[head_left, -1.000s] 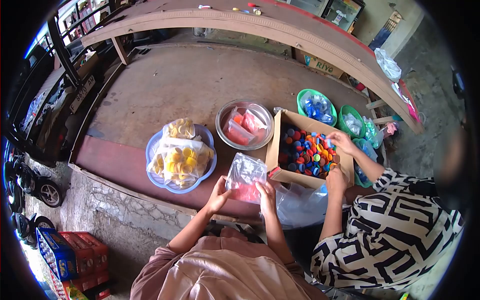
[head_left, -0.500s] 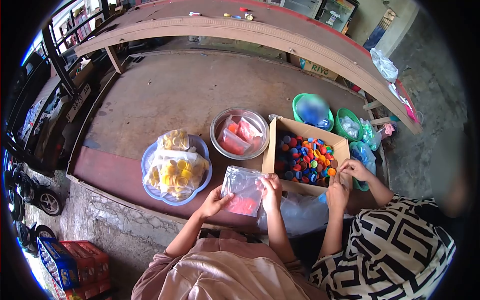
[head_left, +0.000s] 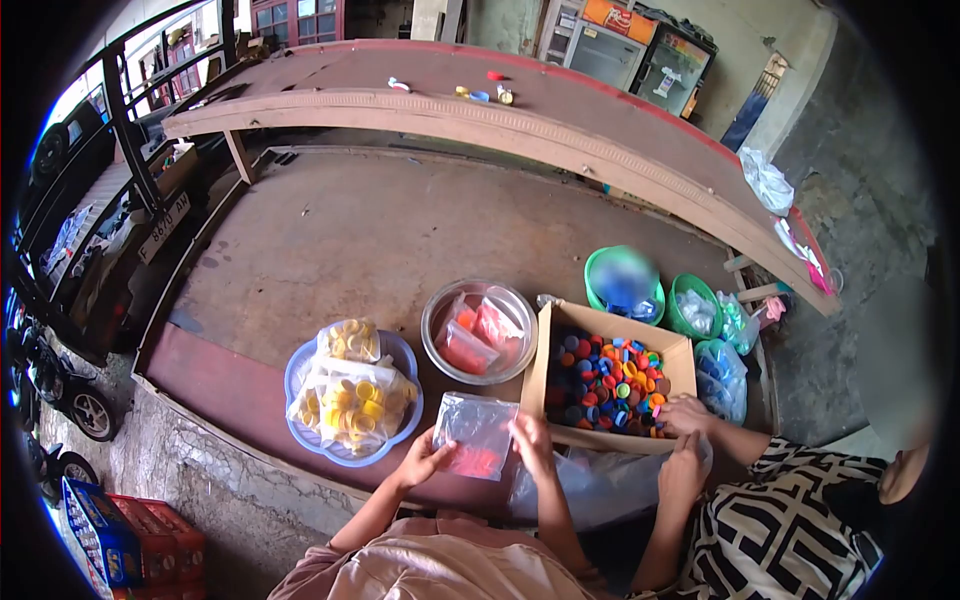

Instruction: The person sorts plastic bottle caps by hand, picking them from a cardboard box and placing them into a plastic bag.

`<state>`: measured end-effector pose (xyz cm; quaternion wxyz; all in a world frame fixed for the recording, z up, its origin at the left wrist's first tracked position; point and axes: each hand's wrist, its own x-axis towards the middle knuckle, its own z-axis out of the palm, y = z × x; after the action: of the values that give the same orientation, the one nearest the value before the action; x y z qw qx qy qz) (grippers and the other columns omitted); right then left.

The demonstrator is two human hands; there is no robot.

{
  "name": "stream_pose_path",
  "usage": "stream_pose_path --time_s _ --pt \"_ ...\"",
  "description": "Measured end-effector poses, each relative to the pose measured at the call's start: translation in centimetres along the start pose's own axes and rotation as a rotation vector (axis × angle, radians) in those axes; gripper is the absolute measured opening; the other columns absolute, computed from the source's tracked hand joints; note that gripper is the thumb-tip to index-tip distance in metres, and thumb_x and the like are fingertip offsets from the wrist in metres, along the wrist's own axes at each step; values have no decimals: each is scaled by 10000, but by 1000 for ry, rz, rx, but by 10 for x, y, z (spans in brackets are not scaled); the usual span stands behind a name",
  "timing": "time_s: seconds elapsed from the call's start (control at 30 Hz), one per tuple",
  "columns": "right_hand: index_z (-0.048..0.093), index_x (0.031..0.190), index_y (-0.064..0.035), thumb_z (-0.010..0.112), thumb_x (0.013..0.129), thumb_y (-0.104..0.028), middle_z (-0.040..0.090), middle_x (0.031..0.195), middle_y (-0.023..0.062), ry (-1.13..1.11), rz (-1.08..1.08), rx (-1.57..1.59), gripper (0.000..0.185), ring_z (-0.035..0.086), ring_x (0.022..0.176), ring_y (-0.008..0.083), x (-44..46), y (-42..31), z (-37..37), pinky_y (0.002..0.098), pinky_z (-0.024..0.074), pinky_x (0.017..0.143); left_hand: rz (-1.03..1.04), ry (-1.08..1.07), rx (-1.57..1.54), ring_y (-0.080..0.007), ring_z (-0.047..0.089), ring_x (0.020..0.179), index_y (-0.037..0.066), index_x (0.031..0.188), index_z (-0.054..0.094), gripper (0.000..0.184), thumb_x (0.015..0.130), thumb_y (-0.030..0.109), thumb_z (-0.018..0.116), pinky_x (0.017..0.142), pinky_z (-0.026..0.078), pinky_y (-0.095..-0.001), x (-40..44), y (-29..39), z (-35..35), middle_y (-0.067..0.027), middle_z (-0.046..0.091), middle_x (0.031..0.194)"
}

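Observation:
A clear zip plastic bag (head_left: 477,422) with small red pieces in its bottom is held upright in front of me. My left hand (head_left: 424,462) pinches its left edge, thumb in front. My right hand (head_left: 533,445) has its fingers closed at the bag's right edge. Just beyond the bag stands a metal bowl (head_left: 429,352) with several filled bags of red pieces. Left of it, a blue plastic basket (head_left: 300,428) holds bags of yellow and whitish caps. An open cardboard box (head_left: 536,385) of mixed coloured bottle caps is to the right.
On my right, a co-worker's hand (head_left: 688,415) reaches into the box; their other hand (head_left: 683,470) holds a large clear plastic bag (head_left: 600,488). Green baskets (head_left: 681,325) stand behind the box. A raised wooden shelf (head_left: 450,112) spans the far side. Crates (head_left: 125,540) sit lower left.
The view has tilted up, so the tabletop things appear lower. A co-worker's hand has gone into the box of caps. The bag stays between my two hands.

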<state>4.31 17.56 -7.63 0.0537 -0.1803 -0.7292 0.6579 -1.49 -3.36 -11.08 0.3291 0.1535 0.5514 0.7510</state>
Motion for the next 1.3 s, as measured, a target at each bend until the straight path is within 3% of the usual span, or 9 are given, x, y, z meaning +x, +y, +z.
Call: stream_pose_path --time_s 0.17,0.23,0.4,0.5,0.73,0.83,1.0,1.1,1.3 --pt "598 925 12 544 885 -124 629 868 58 -42 -34 161 151 615 832 141 -6 27 9 258 471 769 112 142 86 -47 471 744 34 1041 495 185 888 124 546 666 411 -208 4 -17 0 27 530 866" --pt "609 897 -12 539 891 -141 628 846 42 -17 66 80 147 591 755 98 -7 32 10 226 446 697 250 193 293 -53 460 737 26 973 501 145 893 141 540 672 403 -213 14 -33 -11 19 522 832" --pt "623 913 -16 553 881 -123 624 844 25 84 -192 -230 132 506 678 41 -12 39 8 179 386 617 217 238 245 -55 427 702 33 845 500 167 930 176 485 655 377 -217 15 -12 -11 5 495 748" --pt "628 899 -4 564 864 -86 613 831 10 135 -241 -2 109 464 650 30 -13 33 16 180 363 591 229 192 341 -54 460 692 41 833 508 195 941 197 463 633 397 -211 12 -4 -11 3 519 736" --pt "619 874 20 550 870 -66 609 817 26 112 -181 -56 111 521 706 55 -29 33 12 204 409 629 193 174 147 -63 500 620 37 835 507 219 948 213 443 577 437 -219 0 11 -3 -8 533 717" --pt "657 817 -14 611 832 -84 575 656 4 215 -241 22 86 408 548 25 -34 43 21 203 319 475 179 188 175 -69 506 613 36 857 494 184 947 188 443 576 437 -219 -11 13 -1 -18 534 730" --pt "597 842 -6 646 796 -45 565 692 4 328 -353 83 79 416 558 40 -50 28 31 197 332 501 301 326 55 -89 536 670 48 964 426 75 928 103 462 595 439 -223 -24 20 14 -39 541 753" --pt "533 831 -15 632 795 1 564 749 12 292 -369 148 106 448 598 45 -59 34 30 192 366 547 284 208 111 -102 526 667 59 1013 373 140 913 52 471 611 438 -234 -30 8 4 -45 519 759" --pt "575 905 -3 568 826 49 590 843 50 211 -251 369 95 552 712 89 -74 47 34 217 452 645 322 158 245 -104 550 750 17 952 536 81 875 42 536 672 452 -247 -49 0 -2 -54 574 850"
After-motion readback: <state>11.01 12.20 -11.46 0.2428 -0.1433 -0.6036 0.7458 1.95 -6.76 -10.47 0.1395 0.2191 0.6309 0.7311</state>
